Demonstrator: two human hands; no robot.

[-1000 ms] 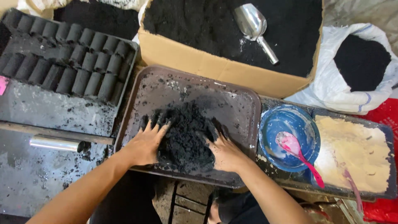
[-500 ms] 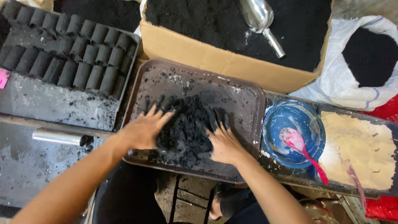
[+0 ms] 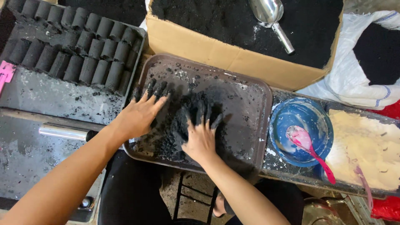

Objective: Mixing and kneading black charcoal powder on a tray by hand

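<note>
A heap of damp black charcoal mix point(image 3: 183, 125) lies in a dark brown tray point(image 3: 246, 104) in the middle of the view. My right hand point(image 3: 200, 135) presses flat on top of the heap, its blackened fingers spread. Just left of the heap, my left hand point(image 3: 141, 112) rests palm down on the tray's left part, fingertips black and apart. Neither hand holds anything.
A grey tray point(image 3: 50, 96) with rows of black cylindrical briquettes point(image 3: 79, 50) sits at left, a metal tube point(image 3: 66, 132) below it. Behind is a cardboard box point(image 3: 233, 62) of black powder with a metal scoop point(image 3: 273, 18). At right: blue bowl point(image 3: 302, 125), pink spoon point(image 3: 308, 150), pale powder point(image 3: 366, 150), white sack point(image 3: 354, 79).
My right hand moved from the heap's right side onto its top. My left hand slid away to the left and up. The heap is flatter and more spread.
</note>
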